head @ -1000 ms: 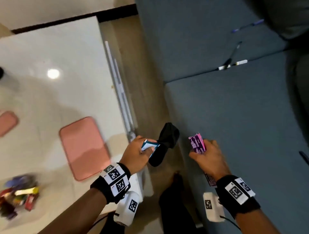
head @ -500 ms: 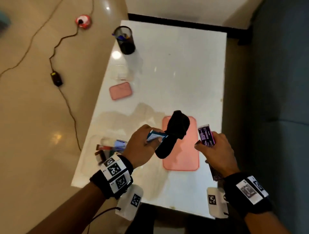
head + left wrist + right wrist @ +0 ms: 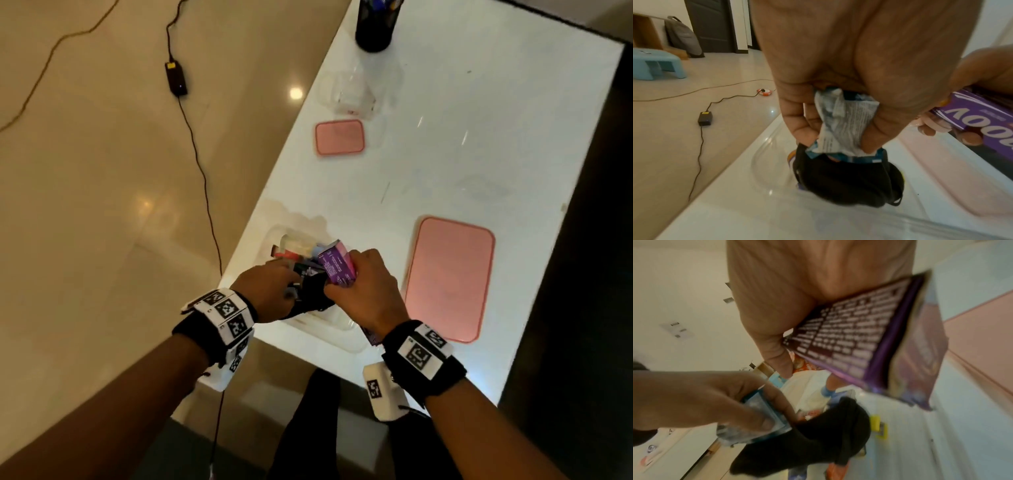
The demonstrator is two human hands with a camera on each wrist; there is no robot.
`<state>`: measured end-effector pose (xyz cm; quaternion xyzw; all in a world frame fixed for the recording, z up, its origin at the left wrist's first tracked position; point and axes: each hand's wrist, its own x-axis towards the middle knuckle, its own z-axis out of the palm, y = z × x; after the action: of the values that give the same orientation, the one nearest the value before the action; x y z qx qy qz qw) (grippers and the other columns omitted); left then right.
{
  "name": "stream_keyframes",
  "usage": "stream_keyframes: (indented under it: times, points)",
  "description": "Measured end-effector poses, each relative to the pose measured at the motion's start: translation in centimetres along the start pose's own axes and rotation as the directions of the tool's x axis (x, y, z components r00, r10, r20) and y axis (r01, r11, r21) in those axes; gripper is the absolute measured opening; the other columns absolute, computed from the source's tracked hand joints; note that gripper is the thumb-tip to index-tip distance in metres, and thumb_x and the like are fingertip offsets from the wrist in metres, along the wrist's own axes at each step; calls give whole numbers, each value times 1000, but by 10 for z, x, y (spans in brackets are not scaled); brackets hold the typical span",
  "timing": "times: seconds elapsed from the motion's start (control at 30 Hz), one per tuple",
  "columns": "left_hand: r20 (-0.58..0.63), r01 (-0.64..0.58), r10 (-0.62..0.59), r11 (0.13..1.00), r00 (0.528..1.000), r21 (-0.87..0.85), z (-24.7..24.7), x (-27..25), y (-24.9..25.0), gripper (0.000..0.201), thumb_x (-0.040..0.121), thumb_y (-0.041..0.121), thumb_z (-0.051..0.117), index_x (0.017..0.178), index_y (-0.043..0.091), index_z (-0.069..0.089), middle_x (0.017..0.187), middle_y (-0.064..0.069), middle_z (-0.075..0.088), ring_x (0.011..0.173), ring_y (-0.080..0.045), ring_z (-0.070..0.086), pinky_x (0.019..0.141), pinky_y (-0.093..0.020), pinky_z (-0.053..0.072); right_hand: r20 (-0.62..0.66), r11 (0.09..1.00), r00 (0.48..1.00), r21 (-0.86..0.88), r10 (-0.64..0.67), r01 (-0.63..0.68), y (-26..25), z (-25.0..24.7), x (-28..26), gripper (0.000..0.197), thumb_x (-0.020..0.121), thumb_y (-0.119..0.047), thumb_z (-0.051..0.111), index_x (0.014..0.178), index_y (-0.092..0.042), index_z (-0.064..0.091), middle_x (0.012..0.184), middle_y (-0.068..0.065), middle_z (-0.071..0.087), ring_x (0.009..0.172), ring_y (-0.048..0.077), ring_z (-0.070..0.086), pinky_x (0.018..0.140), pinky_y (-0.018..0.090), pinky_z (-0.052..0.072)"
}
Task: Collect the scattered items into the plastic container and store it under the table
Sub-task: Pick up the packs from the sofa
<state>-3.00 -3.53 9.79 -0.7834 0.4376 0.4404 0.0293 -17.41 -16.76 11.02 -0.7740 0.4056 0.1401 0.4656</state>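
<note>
A clear plastic container [image 3: 274, 236] with several small packets stands at the white table's near left corner. My left hand [image 3: 274, 287] hovers over it, pinching a blue-and-white packet [image 3: 844, 123] together with a black cloth item [image 3: 849, 181] that hangs down into the container. Just to the right, my right hand [image 3: 359, 294] grips a purple box [image 3: 335, 265], tilted over the container's near edge. In the right wrist view the purple box [image 3: 863, 344] fills the upper middle and the black cloth item [image 3: 818, 439] hangs below it.
A large pink lid [image 3: 448, 277] lies right of the container, a small pink lid [image 3: 339, 137] further back beside a small clear tub [image 3: 349, 92]. A black pen cup [image 3: 375, 24] stands at the far edge. A power adapter [image 3: 176, 78] and cable lie on the floor to the left.
The view swung from the sofa to the table. Both hands have come down from above the large pink lid to the clear container, carrying the packet, cloth and purple box.
</note>
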Motion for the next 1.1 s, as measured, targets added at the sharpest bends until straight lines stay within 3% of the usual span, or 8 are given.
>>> stream_keyframes:
  times: [0.1,0.2,0.3,0.47,0.6,0.73,0.93,1.1]
  points:
    - [-134,-15,-5,989,991,-148,17,6,-9,36,86,34,62,122,26,63,127,-2,53,104,-27,59,83,-36,51,-33,999,999,-10,34,-34,1,28,5,38,73,-41,72,104,-24,57,102,-3,43,79,19,59,66,25,44]
    - [-289,-18,-42,979,956,-202,24,13,-14,39,86,26,65,124,25,59,121,-3,51,96,-30,61,78,-40,53,-114,998,992,-35,47,-52,3,49,12,41,73,-39,73,105,-20,57,110,0,43,84,24,60,69,30,49]
    - [-407,-54,-45,972,912,-229,28,14,-17,43,83,20,68,124,18,56,122,-6,48,94,-31,61,75,-36,52,-160,998,986,-39,43,-50,5,63,13,54,74,-40,76,120,-21,55,129,3,41,104,29,57,84,37,54]
    - [-515,-67,-76,965,854,-254,34,2,-16,47,81,16,66,126,15,54,125,-8,50,101,-29,56,80,-34,48,-169,995,984,-75,50,-64,9,73,8,69,76,-45,77,135,-29,45,153,4,28,134,31,39,103,45,45]
    - [-632,-26,-83,986,771,-162,36,-14,-13,43,78,12,68,120,13,60,116,-11,57,103,-32,52,81,-39,46,-216,985,976,-156,40,-75,14,67,-2,54,85,-41,67,134,-32,45,148,-1,32,128,26,44,88,44,51]
    - [-497,55,-196,957,845,-283,49,-15,-21,36,81,13,67,116,14,64,109,-9,57,97,-31,53,79,-34,42,-202,957,975,-288,-90,29,29,57,-11,40,87,-29,64,126,-27,54,135,0,45,119,26,46,77,42,56]
    - [-361,44,-103,985,927,-168,57,-11,-17,42,85,25,63,127,21,59,121,-2,62,101,-29,58,80,-41,51,37,921,972,-313,-234,234,39,53,-6,34,87,-12,61,119,-21,67,127,-2,57,108,26,49,80,38,51]
    - [-452,81,-212,953,866,-293,51,-13,-15,33,87,24,59,120,23,59,109,-2,61,89,-25,63,69,-32,47,88,904,977,-372,-193,212,32,37,7,31,90,-18,58,119,-24,68,123,1,59,104,29,54,80,40,51]
